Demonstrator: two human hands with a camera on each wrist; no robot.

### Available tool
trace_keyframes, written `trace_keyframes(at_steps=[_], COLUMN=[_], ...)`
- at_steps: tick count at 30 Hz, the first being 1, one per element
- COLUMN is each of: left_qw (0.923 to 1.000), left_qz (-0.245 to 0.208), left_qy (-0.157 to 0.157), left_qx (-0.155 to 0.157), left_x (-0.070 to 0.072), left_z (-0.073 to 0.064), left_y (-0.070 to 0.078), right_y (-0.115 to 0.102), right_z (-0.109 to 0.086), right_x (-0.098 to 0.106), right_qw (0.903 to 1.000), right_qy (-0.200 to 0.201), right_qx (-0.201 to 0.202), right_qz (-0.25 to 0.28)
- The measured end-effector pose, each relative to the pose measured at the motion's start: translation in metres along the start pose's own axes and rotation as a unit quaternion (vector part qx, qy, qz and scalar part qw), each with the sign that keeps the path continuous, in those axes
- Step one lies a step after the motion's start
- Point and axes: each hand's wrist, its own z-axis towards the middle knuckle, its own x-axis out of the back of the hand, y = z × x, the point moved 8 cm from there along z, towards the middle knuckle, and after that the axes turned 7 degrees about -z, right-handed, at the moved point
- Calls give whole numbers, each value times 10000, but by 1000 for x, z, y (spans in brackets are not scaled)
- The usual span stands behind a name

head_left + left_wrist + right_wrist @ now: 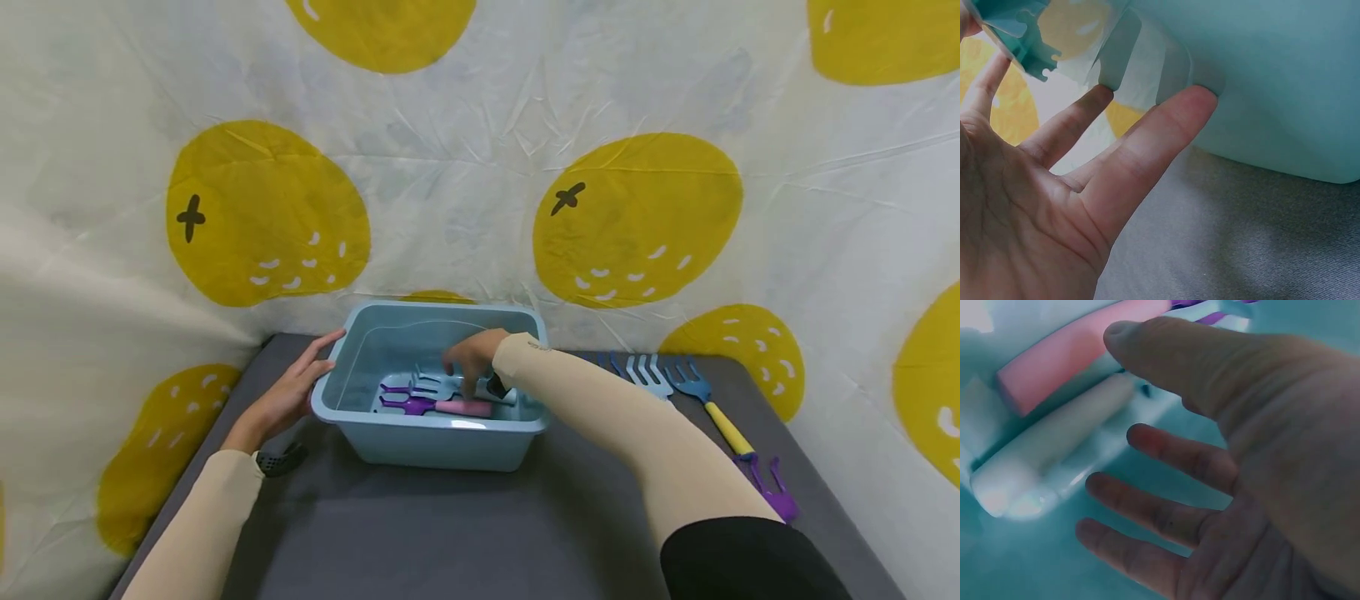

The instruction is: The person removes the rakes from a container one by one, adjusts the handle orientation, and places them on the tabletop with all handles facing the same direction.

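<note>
A light blue plastic basin point(427, 446) holds several small garden hand tools. Among them are a purple hand fork with a pink handle point(463, 407) and a light blue hand fork point(435, 385) behind it. My left hand point(291, 390) is at the basin's left end; in the left wrist view its fairly straight, spread fingertips touch the outside under the rim. My right hand point(474, 357) reaches down inside the basin, above the tools. In the right wrist view its fingers are spread beside a pale handle point(1054, 447), with the thumb over the pink one and nothing gripped.
On the grey tabletop point(450, 533), right of the basin, lie a light blue hand fork point(649, 375), a blue hand fork with a yellow handle point(723, 429) and a purple tool point(780, 500), partly behind my right arm. A fruit-patterned cloth point(480, 217) hangs behind the table.
</note>
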Motion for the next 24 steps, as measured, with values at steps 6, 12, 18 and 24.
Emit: trace_keyframes(at_steps=[6, 12, 18, 24], left_qw=[10000, 9999, 9999, 9998], left_qz=[-24, -95, -98, -95], left_qy=[13, 15, 95, 141], left_qx=[-43, -42, 13, 58], left_x=[-3, -2, 1, 3], left_z=[1, 2, 2, 1], left_y=[-4, -3, -3, -2], right_y=[0, 2, 3, 6], right_z=[4, 12, 22, 27], right_x=[-12, -20, -23, -25], right_qw=[9996, 9985, 9974, 9998], right_qy=[74, -32, -1, -53], right_qx=[67, 221, 320, 25], right_qz=[-278, -503, -650, -183])
